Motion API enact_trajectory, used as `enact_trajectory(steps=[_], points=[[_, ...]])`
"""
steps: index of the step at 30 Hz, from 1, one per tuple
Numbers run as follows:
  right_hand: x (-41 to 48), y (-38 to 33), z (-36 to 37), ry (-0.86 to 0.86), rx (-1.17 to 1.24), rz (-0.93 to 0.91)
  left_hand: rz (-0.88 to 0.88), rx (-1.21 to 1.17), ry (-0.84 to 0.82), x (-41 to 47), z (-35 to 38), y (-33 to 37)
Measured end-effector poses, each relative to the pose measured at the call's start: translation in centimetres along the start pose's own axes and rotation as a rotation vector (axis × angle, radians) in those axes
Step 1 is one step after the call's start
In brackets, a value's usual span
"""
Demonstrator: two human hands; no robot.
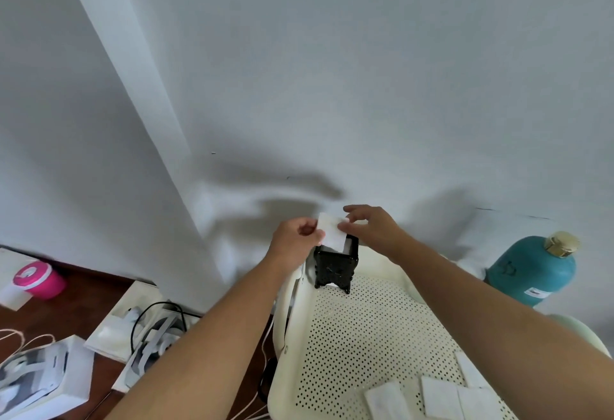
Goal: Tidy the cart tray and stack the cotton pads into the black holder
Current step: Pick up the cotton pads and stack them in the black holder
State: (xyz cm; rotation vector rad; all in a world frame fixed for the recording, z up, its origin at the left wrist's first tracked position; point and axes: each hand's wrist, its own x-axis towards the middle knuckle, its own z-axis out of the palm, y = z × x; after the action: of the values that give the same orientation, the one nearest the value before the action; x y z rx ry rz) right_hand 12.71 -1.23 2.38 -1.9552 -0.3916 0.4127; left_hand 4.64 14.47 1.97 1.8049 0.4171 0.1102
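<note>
Progress: mid-task, by my read. One cotton pad (332, 231) is going in right now, and something white already shows inside the black holder (336, 261) (prob. pads stacked before, can't count them).
Left to do: approx. four loose pads (435, 398) lie flat at the near end of the cart tray (372, 330), well apart from the holder.
Holder: upright at the tray's far left corner, top open.
Left hand (295, 240): fingers curled in, thumb and fingertips pinched on the pad's left edge.
Right hand (373, 228): thumb and forefinger closed on the pad's right edge, other fingers arched above.
Pad: held betw. both hands, upright, lower edge right at the holder's mouth; whether it's inside yet, can't tell.
Tray otherwise: bare perforated floor, nothing else on it.
</note>
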Motion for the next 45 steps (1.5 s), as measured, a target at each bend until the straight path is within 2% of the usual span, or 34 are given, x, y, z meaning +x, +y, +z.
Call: enact_trajectory(steps=[3, 5, 8, 12, 15, 19, 22, 28, 35, 45], points=[[0.1, 0.3, -0.5, 0.078, -0.099, -0.011, 0.037, 0.125, -0.014, 0.3, 0.5, -0.1], [0.4, 0.7, -1.0, 0.092, -0.252, -0.031, 0.081, 0.276, -0.051, 0.6, 0.4, -0.6], [0.6, 1.2, -1.1, 0.063, -0.478, -0.040, 0.133, 0.505, -0.128, 0.9, 0.0, -1.7], [1.0, 1.1, -0.5, -0.014, -0.685, -0.079, 0.147, 0.559, -0.185, 1.3, 0.0, -2.3], [1.3, 0.7, -0.2, -0.027, -0.645, -0.096, 0.129, 0.524, -0.194, 1.4, 0.0, -2.6], [1.2, -0.1, -0.6, 0.096, -0.327, -0.098, 0.129, 0.479, -0.190, 1.4, -0.3, -2.9], [1.2, -0.4, -1.2, 0.100, -0.273, -0.086, 0.122, 0.454, -0.181, 1.4, -0.5, -3.2], [1.5, -1.1, -1.6, -0.095, -0.450, -0.107, 0.099, 0.435, -0.227, 1.9, -0.6, -3.1], [1.9, -1.8, -0.3, -0.244, -0.704, -0.080, 0.021, 0.552, -0.391, 3.3, -0.5, -2.3], [2.4, -1.6, 0.3, -0.244, -0.816, -0.062, 0.051, 0.543, -0.341, 3.7, -0.5, -2.4]])
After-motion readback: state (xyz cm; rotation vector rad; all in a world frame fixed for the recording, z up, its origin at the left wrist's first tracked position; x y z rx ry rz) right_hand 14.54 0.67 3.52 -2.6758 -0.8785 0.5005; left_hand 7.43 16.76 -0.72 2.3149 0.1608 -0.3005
